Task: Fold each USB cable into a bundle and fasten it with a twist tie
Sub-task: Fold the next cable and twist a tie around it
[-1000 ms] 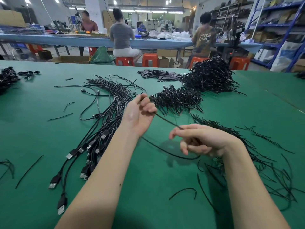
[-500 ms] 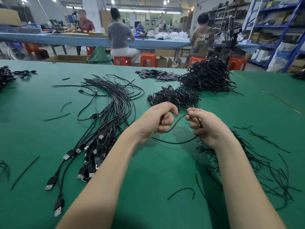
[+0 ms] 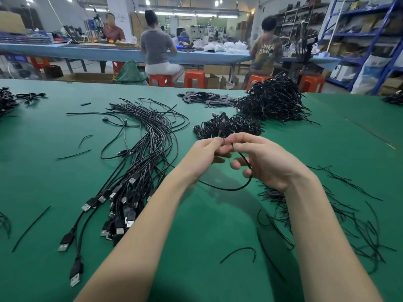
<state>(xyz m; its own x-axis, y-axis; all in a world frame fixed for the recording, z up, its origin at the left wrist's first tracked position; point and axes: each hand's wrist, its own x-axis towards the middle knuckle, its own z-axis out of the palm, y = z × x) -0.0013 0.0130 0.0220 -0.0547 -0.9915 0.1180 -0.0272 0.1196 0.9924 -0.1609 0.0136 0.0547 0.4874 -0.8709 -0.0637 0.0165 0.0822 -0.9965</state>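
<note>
Both hands, the left hand and right hand, are pinching and looping one thin black USB cable above the green bench; the next move is probably another fold.

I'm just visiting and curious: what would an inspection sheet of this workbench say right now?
Surface: green table, bare in the middle.
Job's things: one USB cable held up in a loop; loose twist ties strewn at the right.
Clutter: stray ties at the left and near edge; a heap of small black pieces at the far side.
Grippers: left hand and right hand both pinch the cable, fingertips together.
Cables: unbundled cables fanned out at the left, plugs toward the person; finished bundles piled at the far right.
Surroundings: three people seated at a blue bench, orange stools, shelving at the right.
</note>
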